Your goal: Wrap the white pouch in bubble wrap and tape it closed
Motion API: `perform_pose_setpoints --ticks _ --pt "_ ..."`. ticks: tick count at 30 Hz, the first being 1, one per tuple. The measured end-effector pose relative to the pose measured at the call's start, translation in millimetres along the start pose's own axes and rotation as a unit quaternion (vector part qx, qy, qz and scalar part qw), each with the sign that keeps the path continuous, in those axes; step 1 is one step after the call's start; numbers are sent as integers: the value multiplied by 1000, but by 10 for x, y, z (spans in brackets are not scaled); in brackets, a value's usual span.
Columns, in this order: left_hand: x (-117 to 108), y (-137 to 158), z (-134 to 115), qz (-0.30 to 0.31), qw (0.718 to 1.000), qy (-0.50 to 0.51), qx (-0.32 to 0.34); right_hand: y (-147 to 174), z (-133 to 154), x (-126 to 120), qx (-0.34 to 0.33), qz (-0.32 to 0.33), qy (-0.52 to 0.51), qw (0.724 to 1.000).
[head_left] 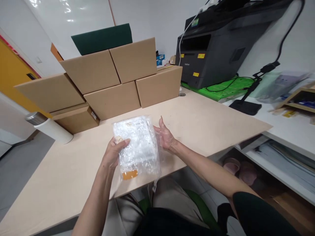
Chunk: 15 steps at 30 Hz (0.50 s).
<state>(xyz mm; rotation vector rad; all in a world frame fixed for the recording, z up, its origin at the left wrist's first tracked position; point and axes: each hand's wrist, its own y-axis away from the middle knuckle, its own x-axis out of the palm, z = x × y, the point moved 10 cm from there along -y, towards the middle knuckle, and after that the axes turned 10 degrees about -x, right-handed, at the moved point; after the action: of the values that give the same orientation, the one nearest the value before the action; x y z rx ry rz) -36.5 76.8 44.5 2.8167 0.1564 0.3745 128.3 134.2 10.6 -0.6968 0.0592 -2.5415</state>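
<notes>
A clear, crinkled plastic package [139,144], apparently bubble wrap around something white and flat, is held up over the near part of the table. It has an orange patch at its lower left corner and faint print along the top. My left hand [114,150] grips its left edge, thumb lying across the front and fingers behind. At the opposite edge is my right hand [166,135], palm turned toward the package, with the thumb raised and fingers apart. Its fingertips reach the plastic's right side; whether they press on it I cannot tell.
Stacked cardboard boxes [113,100] line the table's back, with a dark green box [103,38] on top. A white bottle [50,128] with a metal cap stands left. Behind right are a black printer [209,49] on a green base and a black stand [246,106].
</notes>
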Motion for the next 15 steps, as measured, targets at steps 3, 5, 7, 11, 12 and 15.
perform_pose_setpoints --ticks 3,5,7,11,12,15 --pt "-163 -153 29 -46 999 -2 19 -76 -52 103 -14 -25 -7 1000" --pt "-344 -213 4 -109 992 -35 60 -144 -90 119 -14 -46 -16 999" --pt "-560 -222 -26 -192 975 -64 92 -218 -155 108 -3 -59 -33 998" --pt "-549 -404 149 -118 993 -5 13 -387 -291 76 9 -50 -52 997" --pt "-485 -455 198 -77 997 18 -12 -426 -320 53 7 -52 -43 998" --pt "-479 -589 260 -59 997 32 -30 -506 -403 -91 -2 -85 29 996"
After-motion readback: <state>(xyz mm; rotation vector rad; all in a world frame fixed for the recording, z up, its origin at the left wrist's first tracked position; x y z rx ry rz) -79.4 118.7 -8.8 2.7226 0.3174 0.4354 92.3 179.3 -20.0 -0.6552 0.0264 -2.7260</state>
